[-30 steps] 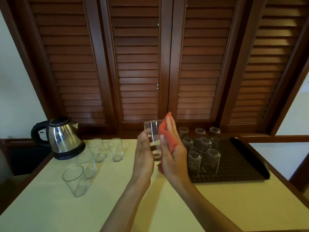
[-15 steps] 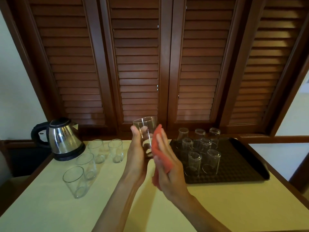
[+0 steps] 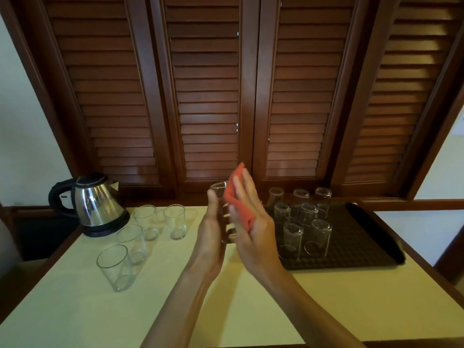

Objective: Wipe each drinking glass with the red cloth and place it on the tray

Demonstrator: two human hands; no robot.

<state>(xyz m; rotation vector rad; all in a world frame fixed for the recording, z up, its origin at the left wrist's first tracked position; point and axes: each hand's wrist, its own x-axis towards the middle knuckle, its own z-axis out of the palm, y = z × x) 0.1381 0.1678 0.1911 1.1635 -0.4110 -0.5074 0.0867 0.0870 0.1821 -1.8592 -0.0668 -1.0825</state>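
- My left hand point(image 3: 212, 237) is wrapped around a drinking glass point(image 3: 221, 197), held up above the table point(image 3: 226, 310) — thumb along the near side, fingers showing through the clear wall.
- My right hand point(image 3: 251, 222) lies flat, fingers straight and together, pressing the red cloth point(image 3: 236, 199) against the right side of that glass; the cloth's top corner sticks up above the fingertips.
- The held glass sits between my two palms, just left of the tray point(image 3: 364, 247).
- On the dark tray I count seven glasses point(image 3: 317, 237), all turned upside down, standing in close rows.
- Four more glasses point(image 3: 116, 267) stand upright on the pale table surface to my left — near the steel kettle point(image 3: 96, 204).
- Behind everything are brown louvred doors point(image 3: 208, 96), shut.
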